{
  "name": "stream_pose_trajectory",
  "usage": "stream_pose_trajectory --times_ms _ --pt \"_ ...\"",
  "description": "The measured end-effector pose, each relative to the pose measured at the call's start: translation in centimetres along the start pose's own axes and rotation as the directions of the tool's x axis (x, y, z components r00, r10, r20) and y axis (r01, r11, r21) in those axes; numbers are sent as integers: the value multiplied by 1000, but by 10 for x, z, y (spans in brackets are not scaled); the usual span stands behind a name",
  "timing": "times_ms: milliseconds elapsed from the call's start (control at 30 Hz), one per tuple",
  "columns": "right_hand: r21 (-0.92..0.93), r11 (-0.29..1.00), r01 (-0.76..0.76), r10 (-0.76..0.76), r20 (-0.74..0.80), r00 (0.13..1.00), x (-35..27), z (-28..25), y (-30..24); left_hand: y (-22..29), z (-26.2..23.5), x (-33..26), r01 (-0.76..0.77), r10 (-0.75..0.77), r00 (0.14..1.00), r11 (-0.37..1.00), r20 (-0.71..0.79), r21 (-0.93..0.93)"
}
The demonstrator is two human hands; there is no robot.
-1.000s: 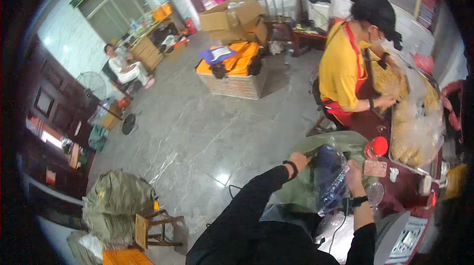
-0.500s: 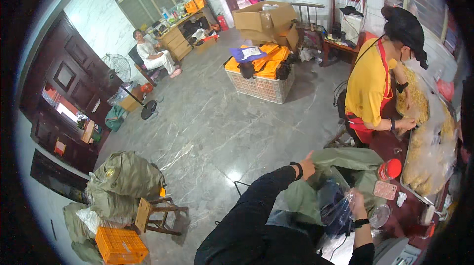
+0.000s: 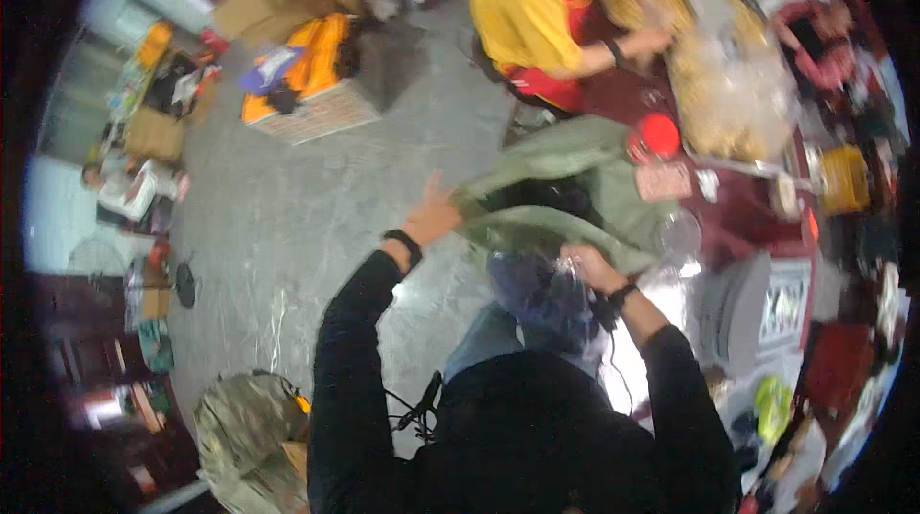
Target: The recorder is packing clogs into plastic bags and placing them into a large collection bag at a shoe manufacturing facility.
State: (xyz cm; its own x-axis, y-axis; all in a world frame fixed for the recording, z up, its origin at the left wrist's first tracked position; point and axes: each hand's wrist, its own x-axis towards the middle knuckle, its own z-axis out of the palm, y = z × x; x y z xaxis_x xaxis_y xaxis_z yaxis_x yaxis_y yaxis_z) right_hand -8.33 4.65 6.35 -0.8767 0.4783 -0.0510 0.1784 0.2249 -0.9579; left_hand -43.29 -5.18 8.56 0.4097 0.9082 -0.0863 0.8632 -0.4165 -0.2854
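A large green woven sack [image 3: 565,152] lies with its mouth spread at the table's near edge; its inside is dark. My left hand [image 3: 431,217] grips the sack's left rim between thumb and fingers, one finger sticking out. My right hand [image 3: 592,268] is closed on a clear plastic bag [image 3: 537,289] with something dark blue in it, hanging above my lap at the sack's near side. Motion smears both hands a little. What the dark blue contents are, I cannot make out.
On the dark red table [image 3: 733,212] stand a red-lidded jar [image 3: 656,138], a pink tray [image 3: 663,182] and a grey scale-like device [image 3: 738,308]. Beyond, a person in yellow [image 3: 527,11] handles yellow pieces in a bag-lined tray [image 3: 733,102]. A crate [image 3: 321,114] stands on the floor.
My view has swung right and down, so the room appears shifted left. The sack's mouth now gapes wider, and the dark blue bag hangs nearer to me, outside the near rim.
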Motion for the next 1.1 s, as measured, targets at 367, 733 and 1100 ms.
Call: stream_pose_trajectory --times_ms 367,733,1100 --pt "616 657 -434 394 210 895 -1 7 10 -10 -41 8 20 21 984 973 174 -231" --pt "862 215 459 248 -503 828 -69 -108 -131 -2 -34 7 27 92 924 952 370 -305" --pt "890 449 79 308 -237 921 -60 -112 -36 53 -55 12 -423 495 694 868 523 -260"
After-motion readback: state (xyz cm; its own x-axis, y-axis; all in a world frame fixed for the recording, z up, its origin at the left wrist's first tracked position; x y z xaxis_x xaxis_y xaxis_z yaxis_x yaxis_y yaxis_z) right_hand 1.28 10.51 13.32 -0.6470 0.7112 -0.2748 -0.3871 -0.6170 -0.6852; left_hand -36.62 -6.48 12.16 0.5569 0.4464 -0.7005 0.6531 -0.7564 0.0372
